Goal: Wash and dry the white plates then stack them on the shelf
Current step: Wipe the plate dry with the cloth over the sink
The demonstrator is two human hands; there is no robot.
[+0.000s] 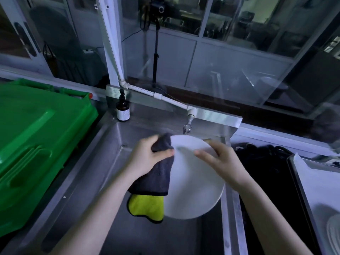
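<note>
Over the steel sink [112,144] a white plate [195,183] is held up in the air, tilted, face toward the camera. Right hand [220,159] grips its upper right rim, fingers curled onto the face, thumb hidden behind; motion blur on the fingers. Left hand [147,157] pinches a microfibre cloth [156,177] against the plate's upper left rim, thumb on the front, other fingers wrapped in the fabric. The cloth is dark grey with a yellow side and hangs below that grip, down the plate's left edge. Both forearms reach in from the lower edge of the frame.

Just beyond the grips, a tap [187,127] hangs off a white pipe [165,98]. Farther back and left of the grips, a brown pump bottle [122,109] stands upright on the sink's back ledge. Well to the left of the left hand's grip sits a green plastic bin lid [36,135]. Right of the right hand's grip lies a dark bundle [266,162], can't tell what, then a metal tray [294,173] lined with white paper, with a pale ribbed dish [334,232] on it at the frame edge.
</note>
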